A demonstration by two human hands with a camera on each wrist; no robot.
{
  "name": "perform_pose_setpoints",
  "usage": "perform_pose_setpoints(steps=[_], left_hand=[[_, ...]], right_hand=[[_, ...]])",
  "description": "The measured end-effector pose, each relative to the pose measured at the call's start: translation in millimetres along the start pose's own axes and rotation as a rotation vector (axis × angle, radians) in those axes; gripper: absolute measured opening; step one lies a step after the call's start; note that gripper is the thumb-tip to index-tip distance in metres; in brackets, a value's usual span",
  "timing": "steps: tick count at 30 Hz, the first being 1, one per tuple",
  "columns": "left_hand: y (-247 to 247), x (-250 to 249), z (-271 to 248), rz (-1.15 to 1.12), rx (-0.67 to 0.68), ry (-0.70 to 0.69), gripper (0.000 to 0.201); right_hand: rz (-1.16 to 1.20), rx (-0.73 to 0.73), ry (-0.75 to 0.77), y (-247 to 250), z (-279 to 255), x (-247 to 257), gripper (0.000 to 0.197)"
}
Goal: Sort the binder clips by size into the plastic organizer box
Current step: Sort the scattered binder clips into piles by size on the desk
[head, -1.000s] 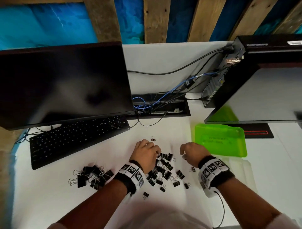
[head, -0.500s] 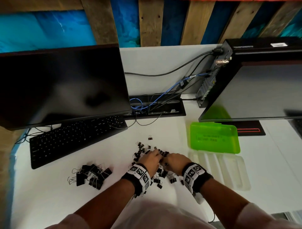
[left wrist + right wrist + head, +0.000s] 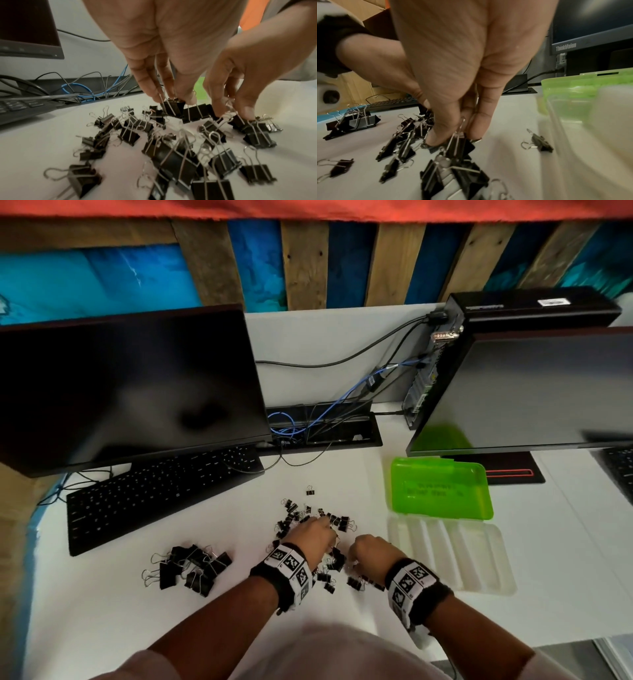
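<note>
My right hand (image 3: 453, 94) is down in the pile of small binder clips (image 3: 308, 529), thumb and fingertips (image 3: 436, 138) pinched narrow on one clip (image 3: 458, 146) by its wire handles, its black body hanging below them and the wire running up between my fingers. My left hand (image 3: 313, 537) works the same pile just beside it; in the left wrist view its fingers (image 3: 147, 86) pinch the wire of another clip (image 3: 173, 108).

What the next move turns on, I judge, is where the clear organizer tray (image 3: 479, 580) lies from my right grip: at about three o'clock in the head view, near but not touching the pile. Its slots run long from six toward twelve, across that line, so a carried clip meets the nearest slot first. My right hand is the nearer one by far; the left would have to cross over. No slot seems to hold a clip yet, though the clear plastic is hard to read.

The green lid (image 3: 442, 491) lies open at the tray's twelve o'clock edge. The big clips (image 3: 191, 568) sit apart at nine o'clock from my left hand, below the keyboard (image 3: 154, 494).

Writing: the monitor (image 3: 590, 27) in the right wrist view reads "ThinkVision". The lid carries embossed lettering, and the computer (image 3: 534, 306) a white sticker, both too small to read.
</note>
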State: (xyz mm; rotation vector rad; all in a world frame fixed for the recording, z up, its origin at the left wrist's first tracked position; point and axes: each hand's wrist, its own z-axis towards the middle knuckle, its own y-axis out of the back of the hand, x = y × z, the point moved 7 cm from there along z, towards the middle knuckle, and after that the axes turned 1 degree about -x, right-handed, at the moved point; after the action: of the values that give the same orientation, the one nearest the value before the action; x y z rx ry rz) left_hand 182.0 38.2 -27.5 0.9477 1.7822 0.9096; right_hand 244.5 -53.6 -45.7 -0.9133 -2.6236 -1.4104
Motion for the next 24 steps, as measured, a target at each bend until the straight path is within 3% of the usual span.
perform_pose_setpoints(steps=[5,10,13,17,24], left_hand=[[10,4,-14,-0.14,-0.097,0.066,0.014],[21,23,-39,-0.389,-0.206,0.249,0.005],[15,32,-51,-0.562,-0.204,0.319,0.005],[7,31,-61,-0.681,-0.2,0.321,0.013],[12,15,-59,-0.911,-0.272,0.314,0.01]], right_hand=[[0.021,-0.097,-0.064,-6,-2,9,0.033],[0.088,-0.174,-0.135,-6,-4,4,0.022],[0.207,-0.191,-0.154,-7,-2,-8,0.023],[0.312,-0.216,-0.136,10,-7,-14,0.024],[0.476,-0.308,-0.032,39,-28,-7,0.011]])
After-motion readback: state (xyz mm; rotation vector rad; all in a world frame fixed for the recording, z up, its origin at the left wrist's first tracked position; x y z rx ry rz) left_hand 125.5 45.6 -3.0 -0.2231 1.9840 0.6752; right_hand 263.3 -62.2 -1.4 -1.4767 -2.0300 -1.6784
